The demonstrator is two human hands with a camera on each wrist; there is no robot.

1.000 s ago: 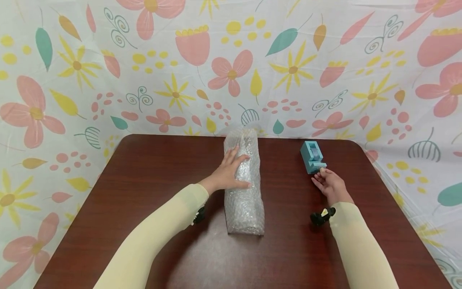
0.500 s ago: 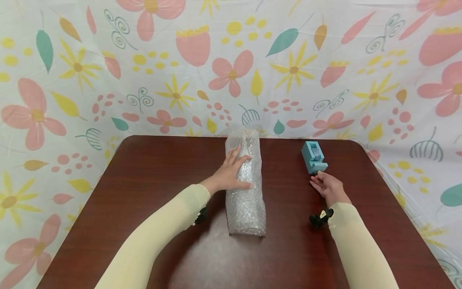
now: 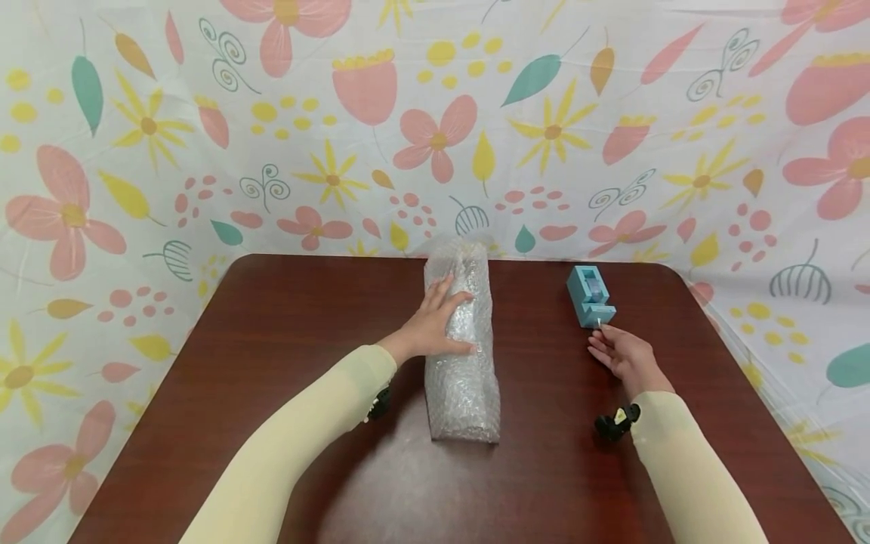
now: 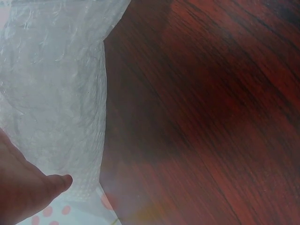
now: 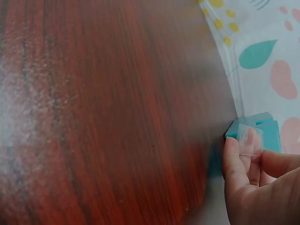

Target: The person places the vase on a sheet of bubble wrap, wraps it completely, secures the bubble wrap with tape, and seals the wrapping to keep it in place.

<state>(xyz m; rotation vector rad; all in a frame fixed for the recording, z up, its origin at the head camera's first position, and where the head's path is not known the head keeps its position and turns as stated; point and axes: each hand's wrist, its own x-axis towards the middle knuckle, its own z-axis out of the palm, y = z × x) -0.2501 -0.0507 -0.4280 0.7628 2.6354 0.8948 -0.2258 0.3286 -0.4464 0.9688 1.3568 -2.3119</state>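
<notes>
A long parcel in bubble wrap lies lengthwise on the dark brown table. My left hand rests on it with fingers spread, the thumb lying over the wrap in the left wrist view. To the right stands a light-blue tape dispenser with a clear roll in it. Just in front of it, my right hand pinches a short strip of clear tape between thumb and fingers. Whether the strip is still joined to the roll I cannot tell.
The reddish-brown table has rounded far corners. Behind it hangs a white cloth printed with flowers and leaves. A small black wrist camera sits under the right cuff.
My right hand has drawn slightly down from the dispenser's front edge, and a bit of tape shows at its fingertips. The left hand stays on the parcel.
</notes>
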